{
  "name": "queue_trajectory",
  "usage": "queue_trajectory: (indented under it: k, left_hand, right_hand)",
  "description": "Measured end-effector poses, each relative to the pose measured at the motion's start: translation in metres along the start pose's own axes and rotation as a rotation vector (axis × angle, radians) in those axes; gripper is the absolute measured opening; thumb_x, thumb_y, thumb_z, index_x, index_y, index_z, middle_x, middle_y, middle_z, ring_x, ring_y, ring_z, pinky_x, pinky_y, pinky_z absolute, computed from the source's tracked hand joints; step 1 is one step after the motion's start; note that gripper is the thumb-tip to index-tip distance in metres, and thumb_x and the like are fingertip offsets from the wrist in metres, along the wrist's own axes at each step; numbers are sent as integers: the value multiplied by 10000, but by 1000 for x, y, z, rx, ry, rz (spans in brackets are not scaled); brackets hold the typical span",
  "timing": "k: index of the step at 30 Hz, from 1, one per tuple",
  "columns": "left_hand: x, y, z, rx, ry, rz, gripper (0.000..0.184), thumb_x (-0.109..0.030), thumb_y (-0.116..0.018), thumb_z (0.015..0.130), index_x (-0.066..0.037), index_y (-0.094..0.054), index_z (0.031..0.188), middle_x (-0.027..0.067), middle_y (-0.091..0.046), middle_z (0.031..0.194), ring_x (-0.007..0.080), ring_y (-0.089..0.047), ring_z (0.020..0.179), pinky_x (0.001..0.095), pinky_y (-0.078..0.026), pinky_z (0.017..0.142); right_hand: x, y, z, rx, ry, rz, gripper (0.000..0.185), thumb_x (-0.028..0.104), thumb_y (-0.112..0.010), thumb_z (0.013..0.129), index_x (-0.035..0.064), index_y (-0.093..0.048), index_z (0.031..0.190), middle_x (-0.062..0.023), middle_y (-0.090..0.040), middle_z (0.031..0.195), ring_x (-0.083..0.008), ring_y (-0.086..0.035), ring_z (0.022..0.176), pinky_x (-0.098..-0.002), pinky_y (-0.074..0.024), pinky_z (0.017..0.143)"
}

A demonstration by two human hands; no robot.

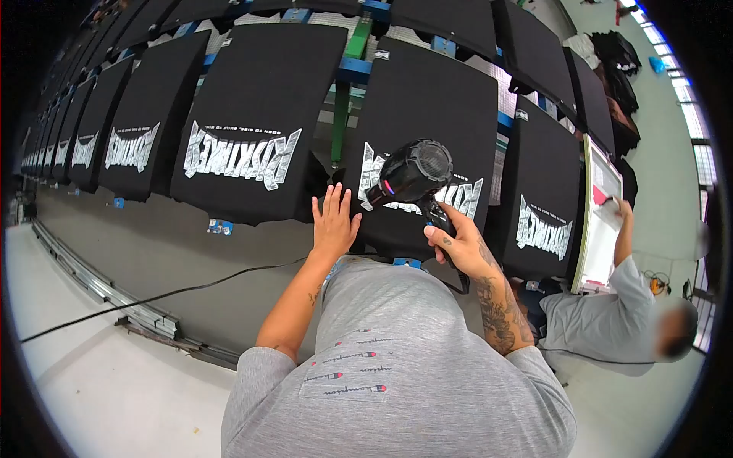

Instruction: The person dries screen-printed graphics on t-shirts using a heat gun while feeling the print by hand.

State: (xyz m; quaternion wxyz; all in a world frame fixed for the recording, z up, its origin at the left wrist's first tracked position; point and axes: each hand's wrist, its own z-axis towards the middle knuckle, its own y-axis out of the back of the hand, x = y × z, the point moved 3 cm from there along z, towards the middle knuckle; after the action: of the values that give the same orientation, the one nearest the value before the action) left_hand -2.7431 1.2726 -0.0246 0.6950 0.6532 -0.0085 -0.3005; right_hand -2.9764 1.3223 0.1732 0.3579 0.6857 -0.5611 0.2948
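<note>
A black hair dryer (418, 169) is gripped by its handle in my right hand (458, 240), its nozzle pointing left and down over the white printed lettering (467, 200) on a black shirt panel (427, 99). The dryer hides part of that print. At the panel's lower left corner lies my left hand (334, 223), fingers spread and holding nothing. Left of it is another black panel (263, 84) with the same white print (240, 156).
More printed black panels (149, 99) run to the left, and one (544, 175) stands on the right. A co-worker in grey (611, 313) holds a framed screen (599, 221) at the right. A black cable (175, 291) crosses the lower left.
</note>
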Motion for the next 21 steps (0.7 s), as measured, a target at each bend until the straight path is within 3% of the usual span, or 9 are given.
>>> queue_trajectory:
  k: [6,14,21]
  left_hand:
    - [-20,-2,11,74,-108,-6,664,-410,-669,914,-82,-482,1460,171,-381,1562,374,-317,1465,628,-233,1159]
    - [-35,-8,5,195,-218,131,775,-559,-588,932,-67,-433,1510,131,-334,1611,364,-255,1499,675,-184,1151]
    - [-39,-9,6,209,-200,144,753,-547,-575,947,-65,-430,1508,131,-328,1613,348,-228,1514,652,-146,1175]
  right_hand:
    - [-34,33,-32,-198,-42,143,640,202,-683,956,-70,-414,1469,-42,-600,770,-87,-555,561,-253,-477,521]
    - [-91,96,-96,-412,-73,266,624,256,-702,954,-30,-450,1447,-27,-600,770,-79,-556,553,-245,-476,504]
    - [-119,133,-118,-560,-46,286,632,245,-704,951,-10,-440,1465,-33,-596,777,-85,-548,532,-240,-474,493]
